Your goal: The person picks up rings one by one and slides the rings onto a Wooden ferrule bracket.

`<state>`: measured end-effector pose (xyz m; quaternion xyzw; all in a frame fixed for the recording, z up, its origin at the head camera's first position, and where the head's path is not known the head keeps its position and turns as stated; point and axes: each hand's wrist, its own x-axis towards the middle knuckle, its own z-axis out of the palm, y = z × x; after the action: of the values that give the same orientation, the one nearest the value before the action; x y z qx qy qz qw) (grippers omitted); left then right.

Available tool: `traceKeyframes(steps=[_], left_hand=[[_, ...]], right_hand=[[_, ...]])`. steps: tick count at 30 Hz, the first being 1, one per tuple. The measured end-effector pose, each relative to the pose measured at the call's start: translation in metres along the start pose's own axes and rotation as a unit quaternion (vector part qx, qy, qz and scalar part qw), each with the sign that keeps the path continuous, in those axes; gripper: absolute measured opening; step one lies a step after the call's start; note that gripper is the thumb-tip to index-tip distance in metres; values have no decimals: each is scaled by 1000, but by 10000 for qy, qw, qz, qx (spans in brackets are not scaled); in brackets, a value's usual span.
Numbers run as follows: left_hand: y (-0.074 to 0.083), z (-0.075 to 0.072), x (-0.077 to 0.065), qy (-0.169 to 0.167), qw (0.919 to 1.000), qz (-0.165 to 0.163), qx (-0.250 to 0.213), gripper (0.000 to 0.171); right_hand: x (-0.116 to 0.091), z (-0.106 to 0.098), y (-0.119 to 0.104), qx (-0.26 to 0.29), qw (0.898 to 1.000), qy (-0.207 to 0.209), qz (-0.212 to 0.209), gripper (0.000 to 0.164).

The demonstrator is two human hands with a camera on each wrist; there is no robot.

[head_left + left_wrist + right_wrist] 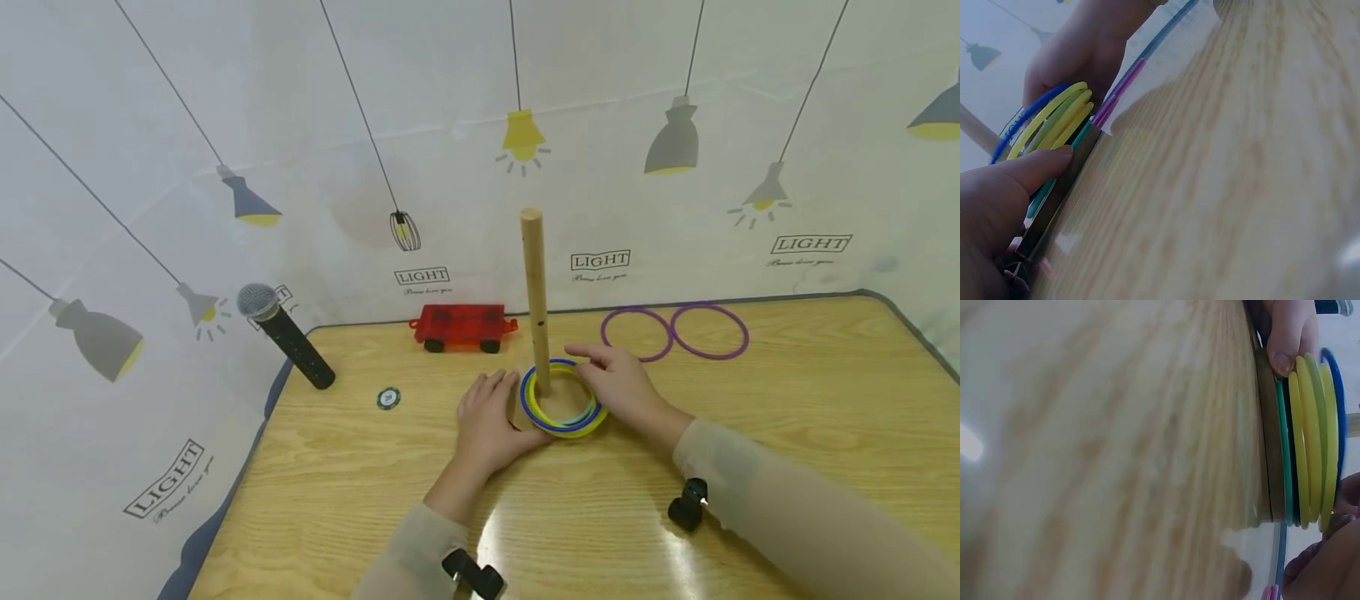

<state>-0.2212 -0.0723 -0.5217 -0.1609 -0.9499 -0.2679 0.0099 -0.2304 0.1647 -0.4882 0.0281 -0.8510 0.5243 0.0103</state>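
Note:
A tall wooden peg rises from a flat wooden base. Around the peg lies a stack of plastic rings, with a blue ring on top, several yellow rings below it and a green ring near the base. My left hand grips the base at its left side, thumb over the front edge. From the right, my right hand holds the upper rings at their edge, its index finger pointing out over them. The contact is partly hidden in the head view.
Two purple rings lie side by side behind my right hand. A red toy wagon stands at the back, left of the peg. Farther left are a poker chip and an upright black microphone. A printed curtain borders the table.

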Motion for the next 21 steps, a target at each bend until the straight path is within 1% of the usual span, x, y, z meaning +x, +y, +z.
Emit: traceKeyframes(steps=[2, 5, 10, 16, 19, 21], left_hand=[[0, 0, 0, -6, 10000, -6, -7, 109], [-2, 0, 0, -19, 10000, -15, -15, 109], [-3, 0, 0, -35, 10000, 5, -56, 109], [-2, 0, -1, -43, 10000, 0, -66, 109], [-1, 0, -1, -33, 10000, 4, -72, 109], [-1, 0, -1, -32, 10000, 18, -81, 109]], right_hand=[[-1, -1, 2, -70, 10000, 57, 7, 35], [-3, -3, 5, -9, 9999, 140, 54, 32], [-8, -16, 19, 37, 9985, 506, 227, 29], [-15, -47, 44, -185, 9919, 1231, 257, 30], [-20, -67, 58, -372, 9852, 1659, 211, 30], [-24, -81, 69, -624, 9786, 1954, 186, 28]])
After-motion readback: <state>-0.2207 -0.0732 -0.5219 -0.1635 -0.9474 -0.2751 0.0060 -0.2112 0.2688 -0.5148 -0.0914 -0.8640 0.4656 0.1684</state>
